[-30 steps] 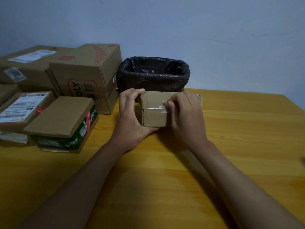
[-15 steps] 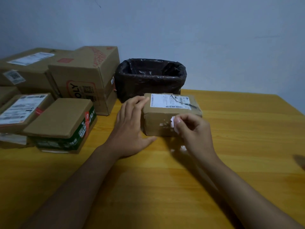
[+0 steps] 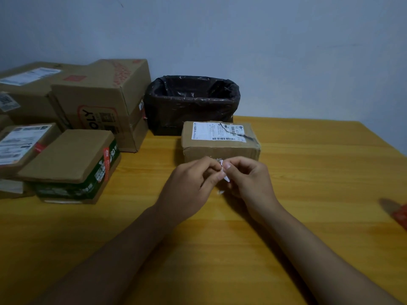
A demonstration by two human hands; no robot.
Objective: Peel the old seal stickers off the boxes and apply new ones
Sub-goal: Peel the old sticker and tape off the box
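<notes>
A small brown cardboard box point(image 3: 220, 148) with a white shipping label on top sits on the wooden table point(image 3: 308, 172), just in front of the bin. In front of its near face, my left hand point(image 3: 189, 186) and my right hand point(image 3: 248, 181) meet and both pinch a small white peeled sticker scrap point(image 3: 223, 171) between fingertips. Neither hand touches the box. A tiny white scrap point(image 3: 220, 192) lies on the table under the hands.
A bin lined with a black bag point(image 3: 191, 102) stands behind the box by the wall. Several cardboard boxes point(image 3: 97, 102) are stacked at the left, some with red seal stickers point(image 3: 106, 160). A red object point(image 3: 400, 214) lies at the right table edge.
The box was set down label-up. My right hand peeled a white scrap off its front face. My left hand left the box and joined the right on the scrap.
</notes>
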